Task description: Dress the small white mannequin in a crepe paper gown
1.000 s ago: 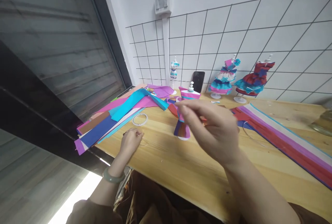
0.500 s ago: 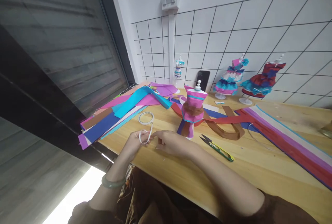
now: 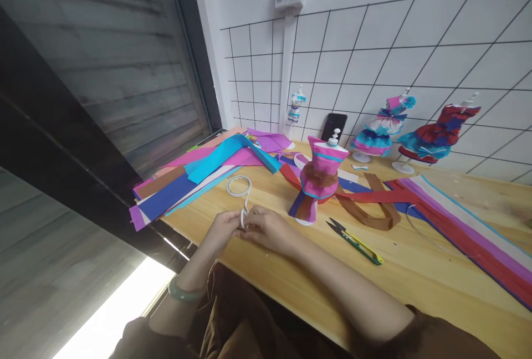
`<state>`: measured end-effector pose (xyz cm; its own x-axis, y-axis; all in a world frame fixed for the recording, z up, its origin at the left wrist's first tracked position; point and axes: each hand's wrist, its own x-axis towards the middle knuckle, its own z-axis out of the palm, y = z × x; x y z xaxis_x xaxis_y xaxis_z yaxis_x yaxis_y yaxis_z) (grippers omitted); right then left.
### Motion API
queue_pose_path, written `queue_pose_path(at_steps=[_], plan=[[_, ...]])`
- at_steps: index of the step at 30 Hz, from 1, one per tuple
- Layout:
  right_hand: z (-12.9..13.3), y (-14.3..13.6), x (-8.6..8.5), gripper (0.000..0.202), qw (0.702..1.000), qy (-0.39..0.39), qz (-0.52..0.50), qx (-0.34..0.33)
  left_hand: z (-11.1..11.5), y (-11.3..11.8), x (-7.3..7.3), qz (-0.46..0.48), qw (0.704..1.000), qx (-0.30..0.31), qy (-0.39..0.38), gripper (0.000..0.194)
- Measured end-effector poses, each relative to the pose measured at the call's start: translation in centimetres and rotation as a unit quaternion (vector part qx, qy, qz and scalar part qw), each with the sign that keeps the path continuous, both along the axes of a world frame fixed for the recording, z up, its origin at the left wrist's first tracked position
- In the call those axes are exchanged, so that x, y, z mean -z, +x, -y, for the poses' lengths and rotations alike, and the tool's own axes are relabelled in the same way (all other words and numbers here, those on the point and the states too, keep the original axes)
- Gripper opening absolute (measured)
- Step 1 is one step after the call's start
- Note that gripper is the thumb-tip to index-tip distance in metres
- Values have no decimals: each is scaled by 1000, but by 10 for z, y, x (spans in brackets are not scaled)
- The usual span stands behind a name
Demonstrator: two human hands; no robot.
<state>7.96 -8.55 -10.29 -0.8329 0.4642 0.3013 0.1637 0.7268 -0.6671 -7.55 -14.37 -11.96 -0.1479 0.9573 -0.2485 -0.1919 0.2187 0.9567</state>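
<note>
My left hand [image 3: 224,228] is closed in a pinch on a small loop of white tape [image 3: 243,217], held edge-on above the table's front edge. Close against it, my right hand [image 3: 268,230] has its fingers bent and pressed together at the same tape; its fingertips are partly hidden. A narrow white strip runs up from the fingers to a white tape roll [image 3: 238,185] lying on the table. Right of my hands stands a small dress form [image 3: 326,173] in pink and brown crepe paper. Yellow-and-green thread snips [image 3: 355,242] lie beside my right forearm.
Crepe paper strips [image 3: 166,204] in several colours are heaped at the left; more striped strips [image 3: 465,231] lie at the right. Two dressed forms [image 3: 379,132] [image 3: 444,134], a small one [image 3: 296,107] and a black phone [image 3: 334,128] stand at the back wall.
My right hand has come up against my left at the tape. The tape loop has turned from facing me to nearly edge-on. The whole view has shifted slightly.
</note>
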Motion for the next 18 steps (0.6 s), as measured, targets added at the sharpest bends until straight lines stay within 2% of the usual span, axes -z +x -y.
queue_pose_path(at_steps=[1, 3, 5, 7, 13, 16, 18], plan=[[-1, -1, 2, 6, 1000, -17, -22, -2, 0, 0, 0, 1, 1000, 1, 0, 33], [-3, -3, 6, 8, 990, -110, -89, 14, -1, -1, 1, -1, 1000, 2, 0, 34], [-7, -6, 11, 13, 959, -231, -156, 48, -2, -1, 2, -9, 1000, -2, -8, 37], [-13, -8, 16, 22, 926, -313, -196, 78, -2, -1, 3, -30, 999, -13, -20, 41], [-24, -13, 30, 37, 866, -413, -258, 112, -7, -1, 12, -130, 990, -56, -8, 38], [-24, -14, 32, 39, 839, -451, -278, 120, -9, -4, 18, -221, 966, -113, 71, 28], [-24, -13, 32, 41, 826, -472, -284, 122, -10, -6, 20, -316, 927, -125, 161, 23]])
